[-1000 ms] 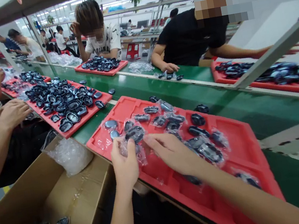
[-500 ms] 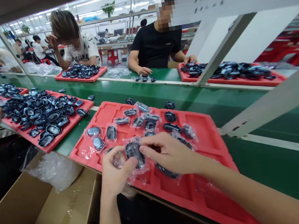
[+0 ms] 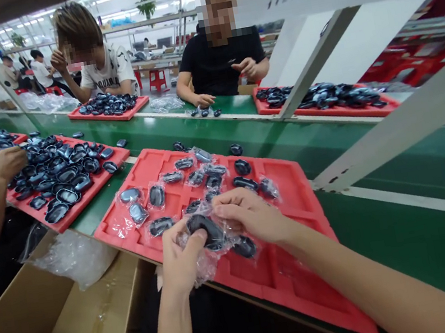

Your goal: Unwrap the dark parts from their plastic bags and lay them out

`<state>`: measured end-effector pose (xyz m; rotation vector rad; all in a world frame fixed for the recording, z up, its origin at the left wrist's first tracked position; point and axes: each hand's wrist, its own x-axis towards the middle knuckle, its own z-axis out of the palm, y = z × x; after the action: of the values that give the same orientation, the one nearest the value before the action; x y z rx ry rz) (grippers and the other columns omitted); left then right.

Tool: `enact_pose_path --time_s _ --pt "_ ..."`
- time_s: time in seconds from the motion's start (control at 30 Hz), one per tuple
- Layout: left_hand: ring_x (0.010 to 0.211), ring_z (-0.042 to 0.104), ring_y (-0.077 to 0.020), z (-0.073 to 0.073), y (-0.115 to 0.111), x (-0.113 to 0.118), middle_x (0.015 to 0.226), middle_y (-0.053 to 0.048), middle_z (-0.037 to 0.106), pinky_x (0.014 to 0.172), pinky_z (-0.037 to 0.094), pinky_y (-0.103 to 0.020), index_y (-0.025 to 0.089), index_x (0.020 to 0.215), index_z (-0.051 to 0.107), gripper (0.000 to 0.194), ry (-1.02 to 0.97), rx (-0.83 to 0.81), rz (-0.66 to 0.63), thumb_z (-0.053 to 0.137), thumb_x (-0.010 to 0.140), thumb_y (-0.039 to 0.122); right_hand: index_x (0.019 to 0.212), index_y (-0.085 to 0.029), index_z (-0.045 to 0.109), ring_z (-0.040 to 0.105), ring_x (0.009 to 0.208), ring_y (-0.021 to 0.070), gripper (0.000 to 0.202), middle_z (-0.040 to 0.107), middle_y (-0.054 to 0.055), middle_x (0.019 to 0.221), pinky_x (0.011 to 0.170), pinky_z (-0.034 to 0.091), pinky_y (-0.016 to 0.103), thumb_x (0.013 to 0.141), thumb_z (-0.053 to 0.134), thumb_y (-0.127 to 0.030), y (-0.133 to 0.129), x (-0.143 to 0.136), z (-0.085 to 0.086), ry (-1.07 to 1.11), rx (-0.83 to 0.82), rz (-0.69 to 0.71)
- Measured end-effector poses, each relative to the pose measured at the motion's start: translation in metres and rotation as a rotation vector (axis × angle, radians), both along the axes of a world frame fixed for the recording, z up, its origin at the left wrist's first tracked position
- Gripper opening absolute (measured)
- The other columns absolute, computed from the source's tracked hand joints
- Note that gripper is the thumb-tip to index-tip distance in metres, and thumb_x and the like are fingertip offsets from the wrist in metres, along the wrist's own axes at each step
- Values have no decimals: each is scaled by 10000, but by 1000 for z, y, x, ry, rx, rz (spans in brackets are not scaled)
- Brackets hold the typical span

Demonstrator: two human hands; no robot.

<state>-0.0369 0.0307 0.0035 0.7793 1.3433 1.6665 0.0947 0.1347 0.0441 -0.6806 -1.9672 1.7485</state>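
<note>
My left hand (image 3: pixel 179 262) is closed around a dark, glossy oval plastic shell (image 3: pixel 213 233), its thumb pressing on the near face. Clear plastic film of a small bag (image 3: pixel 207 264) wraps around the shell and hangs below it. On the other side, my right hand (image 3: pixel 254 215) pinches the bag's film between thumb and fingers, close to the shell. Both hands are above a red moulded tray (image 3: pixel 319 286). Several similar shells in clear bags lie on it, among them a bagged shell (image 3: pixel 244 246) just below my right hand.
A neighbouring red tray (image 3: pixel 73 217) is heaped with loose shells, and a co-worker's hand (image 3: pixel 6 164) reaches over it. Below left stands an open cardboard box (image 3: pixel 73 322) with bagged shells inside. A slanted white metal post (image 3: pixel 372 141) rises at right beside the green conveyor belt (image 3: pixel 413 259).
My left hand has tilted the shell, and my right fingers now grip the film beside it. The view has shifted slightly. A co-worker's hand opposite has lifted off the far tray.
</note>
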Motion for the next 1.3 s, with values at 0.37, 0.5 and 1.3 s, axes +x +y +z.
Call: enact_pose_path --time_s 0.37,0.5,1.3 --pt "668 557 -142 -1 -2 -5 729 -8 652 659 446 -243 146 830 699 179 371 -4 88 655 889 308 697 -199 441 391 559 109 380 491 -27 623 571 273 262 1040 459 -361 -13 10 6 -181 723 -54" --pt "804 657 -190 0 -3 -3 865 -45 729 763 512 -271 151 953 723 154 236 55 39 660 837 230 656 -202 430 364 547 104 478 418 -35 596 533 280 248 1032 466 -495 -12 9 3 -9 360 -45" --pt "739 665 -159 -17 -1 8 763 -19 709 700 543 -227 184 738 686 286 240 123 413 740 875 429 988 -157 679 691 756 196 116 762 71 905 674 473 288 1001 573 -200 -31 5 19 -331 1011 -95"
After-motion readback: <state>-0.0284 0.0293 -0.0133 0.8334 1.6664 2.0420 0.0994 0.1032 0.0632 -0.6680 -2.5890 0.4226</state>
